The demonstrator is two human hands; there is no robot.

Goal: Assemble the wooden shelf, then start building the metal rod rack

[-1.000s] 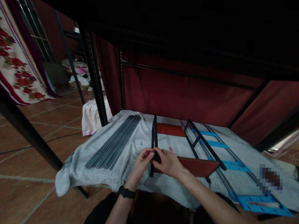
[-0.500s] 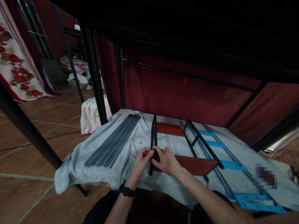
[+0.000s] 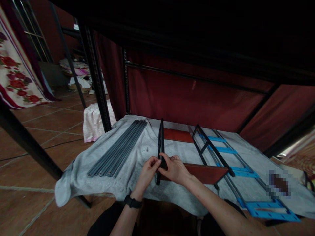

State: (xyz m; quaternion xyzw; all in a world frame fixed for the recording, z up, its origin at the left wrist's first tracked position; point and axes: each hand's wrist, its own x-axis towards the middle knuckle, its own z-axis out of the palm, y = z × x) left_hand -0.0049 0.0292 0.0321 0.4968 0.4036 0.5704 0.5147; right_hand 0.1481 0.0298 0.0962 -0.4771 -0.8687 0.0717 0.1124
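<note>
Two red-brown boards, the far board (image 3: 178, 135) and the near board (image 3: 206, 173), are set between a left end frame (image 3: 162, 142) and a right end frame (image 3: 218, 154), both black, just right of the frame's centre. The left end frame is clamped near its lower end between thumb and forefinger of the right hand (image 3: 175, 167), presumably so that it is steadied. The fingertips of the left hand (image 3: 150, 165) are brought close together against the same spot; whether a small part is pinched there cannot be told. Small metal pieces (image 3: 146, 150) are laid just left of the work, probably for easy reach. Grey tubes (image 3: 118, 149) are bundled side by side at centre left, and rails with blue brackets (image 3: 242, 171) are laid at lower right, seemingly kept clear of the working area. All are supported on a grey blanket (image 3: 73, 183), by which scratching may be limited.
</note>
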